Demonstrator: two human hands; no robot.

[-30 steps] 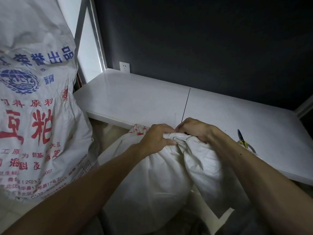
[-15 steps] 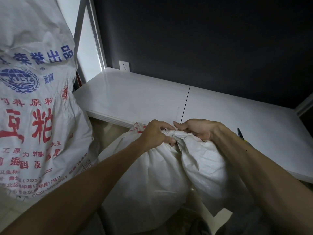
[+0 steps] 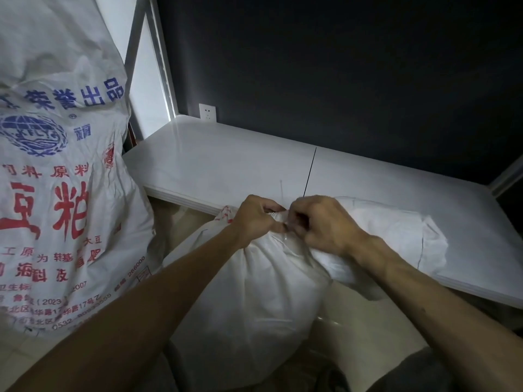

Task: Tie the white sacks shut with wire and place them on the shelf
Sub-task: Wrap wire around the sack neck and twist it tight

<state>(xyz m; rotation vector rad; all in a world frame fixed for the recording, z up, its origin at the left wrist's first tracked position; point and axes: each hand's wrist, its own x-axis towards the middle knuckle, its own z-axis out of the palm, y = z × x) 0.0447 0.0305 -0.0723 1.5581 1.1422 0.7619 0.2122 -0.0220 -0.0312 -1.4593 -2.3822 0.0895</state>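
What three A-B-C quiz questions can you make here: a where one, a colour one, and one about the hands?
1. Where is the wall socket?
A. On the dark wall above the shelf's far left end
B. On the floor
C. On the ceiling

2. What colour are the printed sack's biggest characters?
A. Green
B. Red
C. Yellow

3. What are the left hand and right hand doing?
A. Resting flat on the shelf
B. Hanging idle
C. Gripping the bunched neck of the plain white sack

1 A: it sits on the wall behind the shelf.
2 B: the large characters are red.
3 C: both hands' fingers curl round the neck.
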